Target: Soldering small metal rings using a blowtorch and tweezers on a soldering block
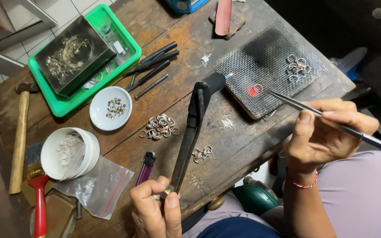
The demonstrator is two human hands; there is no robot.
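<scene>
My left hand (155, 207) grips the handle of a black torch (195, 119), whose nozzle points at a ring glowing red (255, 90) on a wire-mesh soldering block (265, 48). My right hand (320, 132) holds thin metal tweezers (296, 103), their tip just right of the glowing ring. A cluster of silver rings (297, 67) lies on the mesh to the far right. Loose rings sit on the wooden bench in two piles (159, 127) (202, 153).
A green tray (62, 105) holds a dark box of metal parts. Nearby are a white dish of rings (111, 108), a white cup (69, 152), a plastic bag (98, 185), a purple lighter (144, 168), black pliers (151, 64), a hammer (19, 136) and a red-handled brush (38, 194).
</scene>
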